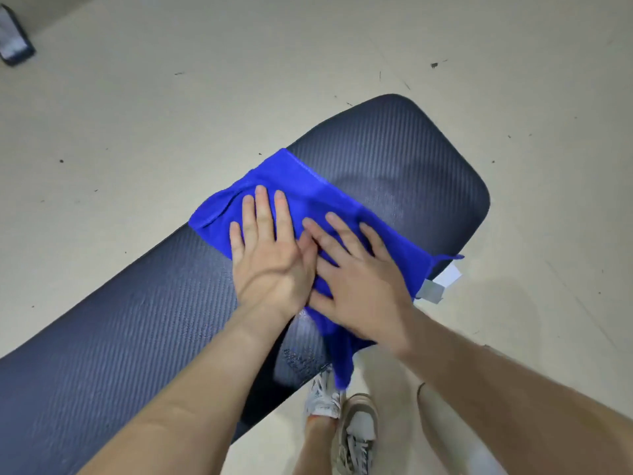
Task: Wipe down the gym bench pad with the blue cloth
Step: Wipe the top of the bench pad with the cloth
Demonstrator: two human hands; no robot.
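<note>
A dark blue-grey textured gym bench pad (394,156) runs diagonally from the lower left to the upper right. Across its width lies a bright blue cloth (301,180), one corner hanging off the near edge. My left hand (270,255) lies flat on the cloth's left part with its fingers spread. My right hand (363,282) presses flat on the cloth beside it, fingers apart, its fingertips touching the left hand's thumb side. Neither hand grips the cloth. A white and grey label (442,282) sticks out at the cloth's right edge.
Beige floor (137,132) with small dark specks surrounds the bench. My feet in light sneakers (356,430) stand close to the pad's near edge. A dark object (13,39) sits on the floor at the far top left.
</note>
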